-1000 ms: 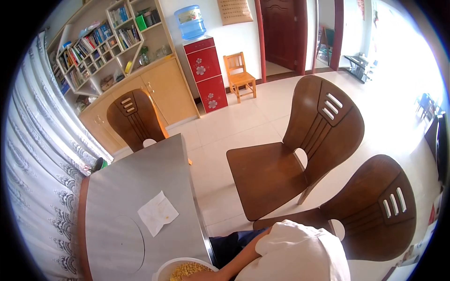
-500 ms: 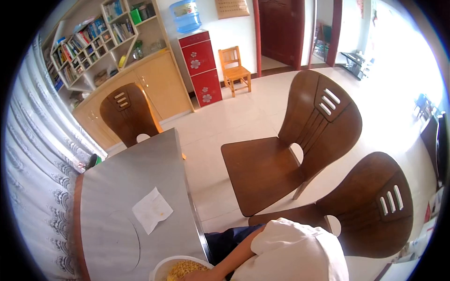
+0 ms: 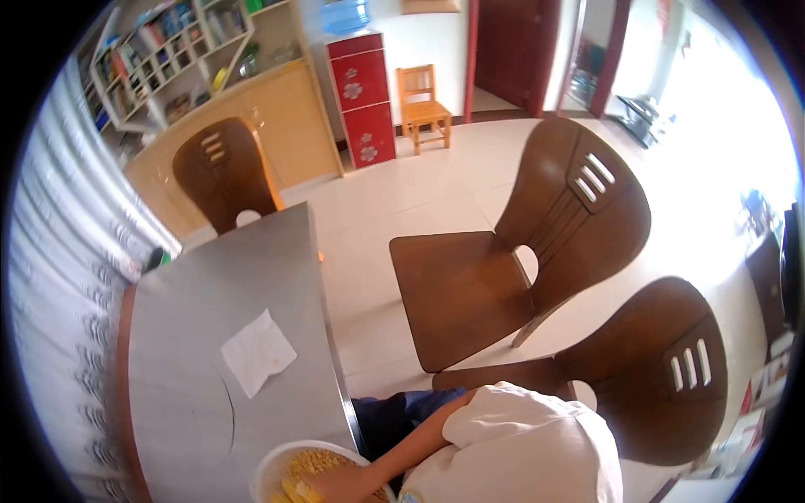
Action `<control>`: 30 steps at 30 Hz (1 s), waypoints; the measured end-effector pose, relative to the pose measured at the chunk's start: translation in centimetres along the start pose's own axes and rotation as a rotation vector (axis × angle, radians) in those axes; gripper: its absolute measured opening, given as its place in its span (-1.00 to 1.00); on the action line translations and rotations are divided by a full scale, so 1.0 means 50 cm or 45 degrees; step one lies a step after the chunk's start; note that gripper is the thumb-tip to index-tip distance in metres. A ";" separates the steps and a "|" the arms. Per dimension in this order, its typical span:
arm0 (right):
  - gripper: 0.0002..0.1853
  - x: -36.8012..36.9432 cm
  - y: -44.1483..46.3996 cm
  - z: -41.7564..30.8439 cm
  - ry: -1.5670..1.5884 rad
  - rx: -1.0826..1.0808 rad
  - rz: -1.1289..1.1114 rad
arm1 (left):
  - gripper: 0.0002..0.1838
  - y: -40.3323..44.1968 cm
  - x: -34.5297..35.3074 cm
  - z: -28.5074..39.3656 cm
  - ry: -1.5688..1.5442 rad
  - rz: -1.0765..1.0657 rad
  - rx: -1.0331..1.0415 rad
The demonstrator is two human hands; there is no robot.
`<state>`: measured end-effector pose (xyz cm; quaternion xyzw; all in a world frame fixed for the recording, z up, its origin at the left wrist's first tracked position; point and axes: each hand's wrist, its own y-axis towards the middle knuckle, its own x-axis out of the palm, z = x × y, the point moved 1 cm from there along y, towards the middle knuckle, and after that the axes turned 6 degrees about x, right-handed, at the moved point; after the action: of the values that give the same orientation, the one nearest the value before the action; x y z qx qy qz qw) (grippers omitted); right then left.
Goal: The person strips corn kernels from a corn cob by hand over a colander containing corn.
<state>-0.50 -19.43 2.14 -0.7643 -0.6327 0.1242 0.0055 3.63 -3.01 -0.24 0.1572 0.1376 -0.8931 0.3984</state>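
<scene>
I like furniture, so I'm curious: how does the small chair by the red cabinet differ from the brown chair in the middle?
The small chair is pale, yellowish wood; the middle brown chair is much darker. The small chair has a boxy, straight-edged back, while the middle brown chair's is broad and rounded, with three slots near the top. Both stand upright on the floor.

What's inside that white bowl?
Small yellow pieces, perhaps kernels, show in the white bowl, with a hand among them. Whatever lies beneath the hand and top layer is covered.

Glossy brown wooden chair (image 3: 461, 293).
</scene>
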 end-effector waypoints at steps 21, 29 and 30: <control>-0.54 -0.004 0.008 0.012 -0.214 -0.021 -0.086 | -0.68 -0.028 0.036 0.081 0.098 0.156 0.068; -0.64 -0.006 0.012 0.039 0.239 0.043 -0.064 | -0.76 -0.023 0.032 0.067 -0.425 0.127 -0.154; -0.64 -0.008 0.012 0.039 0.189 0.038 -0.041 | -0.74 -0.023 0.032 0.069 -0.415 0.140 -0.129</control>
<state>-0.35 -20.24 0.21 -0.7610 -0.6409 0.0764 0.0659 1.13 -4.63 2.42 -0.0028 0.1072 -0.8756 0.4711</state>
